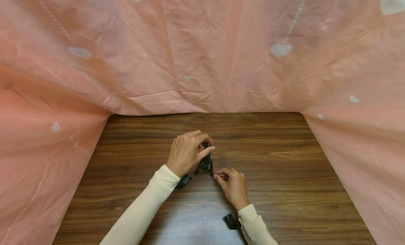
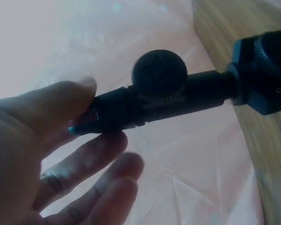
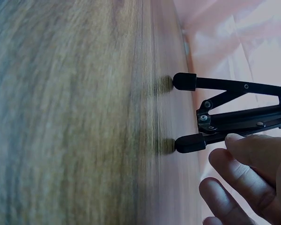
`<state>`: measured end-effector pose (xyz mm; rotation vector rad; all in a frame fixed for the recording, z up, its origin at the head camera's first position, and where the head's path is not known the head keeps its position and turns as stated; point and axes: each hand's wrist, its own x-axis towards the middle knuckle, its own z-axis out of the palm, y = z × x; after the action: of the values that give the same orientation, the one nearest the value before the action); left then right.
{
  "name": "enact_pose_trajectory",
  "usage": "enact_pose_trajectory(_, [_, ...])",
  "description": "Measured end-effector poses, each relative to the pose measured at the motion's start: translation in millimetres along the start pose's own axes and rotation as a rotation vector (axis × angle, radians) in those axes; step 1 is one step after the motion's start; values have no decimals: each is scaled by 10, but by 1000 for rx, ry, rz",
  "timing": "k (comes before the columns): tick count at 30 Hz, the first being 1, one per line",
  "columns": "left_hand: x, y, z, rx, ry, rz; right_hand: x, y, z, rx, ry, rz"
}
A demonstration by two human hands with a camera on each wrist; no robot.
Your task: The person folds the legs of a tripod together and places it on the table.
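A small black tripod (image 1: pixel 207 163) stands on the wooden table with its legs spread. My left hand (image 1: pixel 189 152) holds its top end between thumb and fingers. In the left wrist view, a round knob (image 2: pixel 160 72) sticks out from the tripod's upper column (image 2: pixel 201 91), beyond the fingertips. Lower down, my right hand (image 1: pixel 235 187) pinches one leg near its foot. The right wrist view shows that leg's rounded foot (image 3: pixel 189 143) and a second foot (image 3: pixel 184 81), with braces joining the legs to the central column. Part of the gripped leg is hidden behind the fingers.
The brown wood-grain tabletop (image 1: pixel 278 150) spreads around both hands. Pink cloth (image 1: pixel 202 55) with white hearts hangs along the back and both sides of the table. A dark wrist-worn device (image 1: pixel 232 222) sits by the right sleeve, another (image 1: pixel 184 182) under the left wrist.
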<state>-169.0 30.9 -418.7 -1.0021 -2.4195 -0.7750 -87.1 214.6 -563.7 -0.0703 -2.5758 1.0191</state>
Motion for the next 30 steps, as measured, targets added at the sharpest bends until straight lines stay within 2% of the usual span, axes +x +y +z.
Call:
enact_pose_trajectory(7, [-3,-1,9,-120,-5,-63,-1,10,-23,9,7,2])
enact_pose_trajectory(14, [-36,-101,-4,-202,67,-120,6,37,-43,56,19,1])
enact_pose_trajectory(22, [-103,-252,-56,-279,128,-237,12,39,-60,67,33,8])
enact_pose_trajectory(28, [-155,-300,-75,-335,156,-276,13,38,-51,91,50,-2])
enact_pose_trajectory(30, [-165,-304,-77,-389,173,-301,12,47,-44,98,65,-17])
